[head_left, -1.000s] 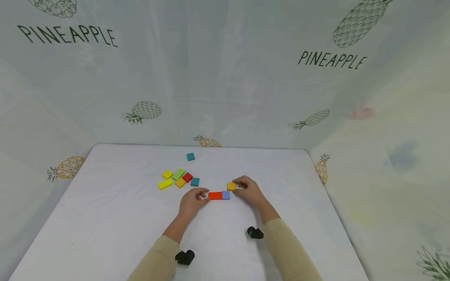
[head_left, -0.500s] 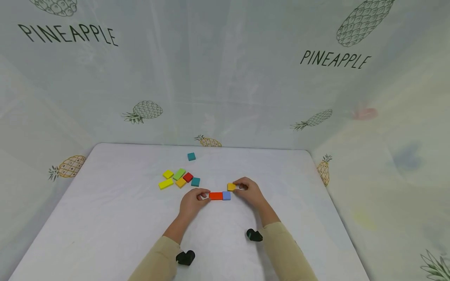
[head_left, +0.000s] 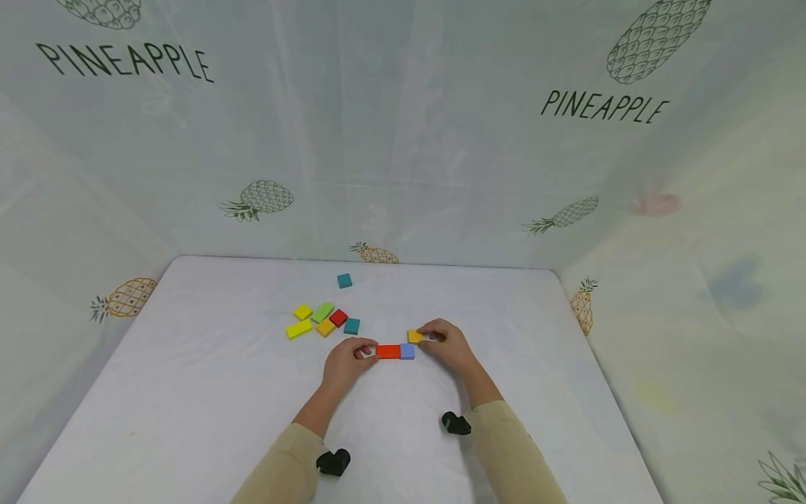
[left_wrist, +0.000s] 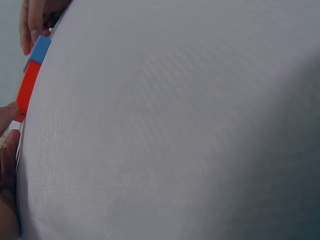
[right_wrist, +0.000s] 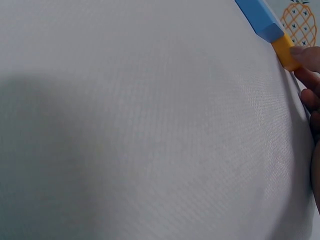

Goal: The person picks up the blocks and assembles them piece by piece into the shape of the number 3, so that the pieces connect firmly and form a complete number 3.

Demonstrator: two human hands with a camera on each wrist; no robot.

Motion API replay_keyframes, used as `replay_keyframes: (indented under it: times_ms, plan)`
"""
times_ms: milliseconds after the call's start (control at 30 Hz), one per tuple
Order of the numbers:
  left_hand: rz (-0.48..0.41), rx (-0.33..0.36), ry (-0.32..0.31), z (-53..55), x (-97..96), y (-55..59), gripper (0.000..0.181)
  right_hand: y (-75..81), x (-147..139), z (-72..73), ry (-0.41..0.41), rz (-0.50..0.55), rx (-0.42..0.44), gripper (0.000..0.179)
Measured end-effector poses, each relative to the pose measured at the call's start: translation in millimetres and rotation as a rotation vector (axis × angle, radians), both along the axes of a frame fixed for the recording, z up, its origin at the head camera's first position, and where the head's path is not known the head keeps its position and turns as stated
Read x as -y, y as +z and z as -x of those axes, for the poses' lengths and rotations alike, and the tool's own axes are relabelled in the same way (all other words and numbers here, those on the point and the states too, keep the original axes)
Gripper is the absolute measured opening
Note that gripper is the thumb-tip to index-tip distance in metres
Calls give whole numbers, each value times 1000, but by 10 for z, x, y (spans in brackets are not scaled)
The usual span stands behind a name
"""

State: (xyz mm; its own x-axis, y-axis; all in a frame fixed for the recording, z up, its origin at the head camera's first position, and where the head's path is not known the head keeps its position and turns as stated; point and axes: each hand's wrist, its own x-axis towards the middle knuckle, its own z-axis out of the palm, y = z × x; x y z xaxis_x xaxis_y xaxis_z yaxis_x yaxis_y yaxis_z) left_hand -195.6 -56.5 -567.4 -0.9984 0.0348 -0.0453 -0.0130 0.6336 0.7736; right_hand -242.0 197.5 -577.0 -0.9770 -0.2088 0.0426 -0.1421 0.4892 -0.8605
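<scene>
In the head view, a red-orange rectangular block (head_left: 388,352) lies end to end with a small blue block (head_left: 407,351) on the white table. My left hand (head_left: 343,365) pinches the left end of the red-orange block, and its thumb (left_wrist: 7,115) shows on that end in the left wrist view. Behind the blue block sits an orange-yellow block (head_left: 414,337), held between the thumb and a finger of my right hand (head_left: 450,346). From the right wrist, this orange-yellow block (right_wrist: 286,52) appears against the blue block's far side.
Left of the hands lies a loose group: two yellow blocks (head_left: 299,329), a green block (head_left: 323,312), an orange block (head_left: 325,327), a red block (head_left: 338,318) and a teal block (head_left: 352,326). Another teal block (head_left: 344,281) lies farther back. A pineapple-print curtain (head_left: 403,140) hangs behind the table.
</scene>
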Motion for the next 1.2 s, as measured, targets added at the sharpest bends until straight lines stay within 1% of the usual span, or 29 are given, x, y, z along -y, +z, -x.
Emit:
replay_keyframes:
  times_ms: [200,467,833,1200]
  plan:
    - [-1,1,-1,2,1,-9,27,-8,-4,0,11,1,-9,20]
    - [-26,-21,-13,18,10,-51,25,-25,10,8,-10,-21,-10,21]
    - [-19,-13,-15,14,7,-20,25,-7,7,2,-2,-23,-8,21]
    - [-21,-17,-16,6,4,-19,25,-10,5,0,3,-14,-7,20]
